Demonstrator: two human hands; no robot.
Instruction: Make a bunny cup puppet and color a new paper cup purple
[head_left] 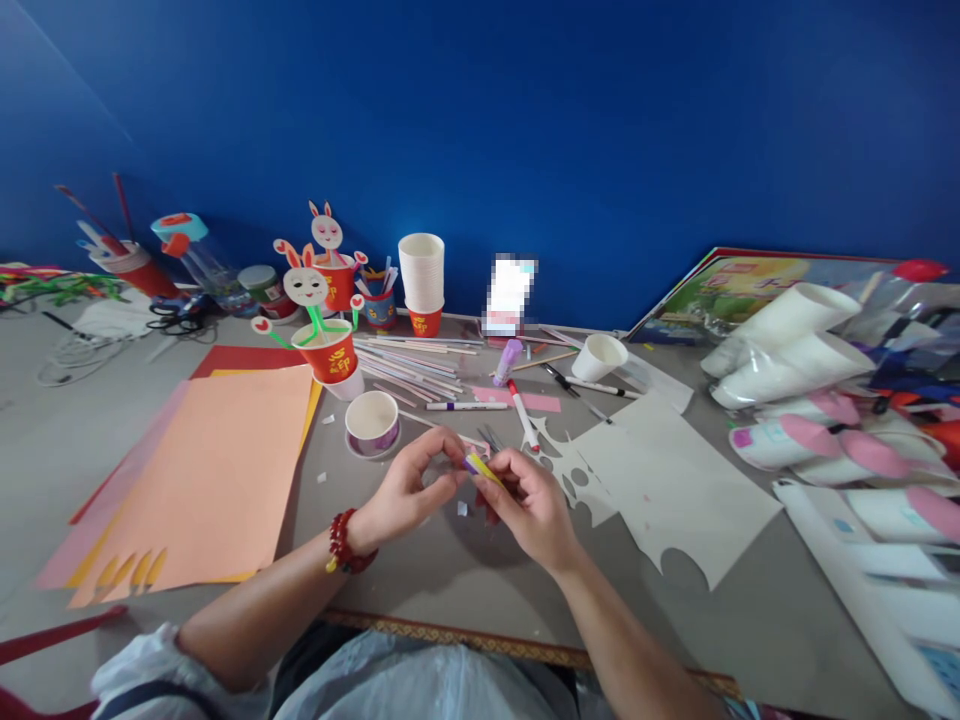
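In front of my chest, my right hand point(529, 495) is closed on a small yellow and purple piece point(482, 468), whose exact kind I cannot make out. My left hand point(416, 485), with a red bead bracelet point(346, 540) at the wrist, has its thumb and fingers pinched at the purple end. What those fingertips hold is too small to tell. Left of them stands a white paper cup point(373, 420) on the table. Scissors point(491, 438) lie just beyond my hands, partly hidden. Cut white paper point(574, 470) with round holes is to the right.
Coloured paper sheets point(202, 470) are stacked at left. Red cups with paper rabbits point(306, 285) and a stack of white cups point(421, 270) stand behind, near many paper sticks point(412, 370). Markers point(465, 406) lie mid-table. Bagged cups point(795, 340) crowd the right.
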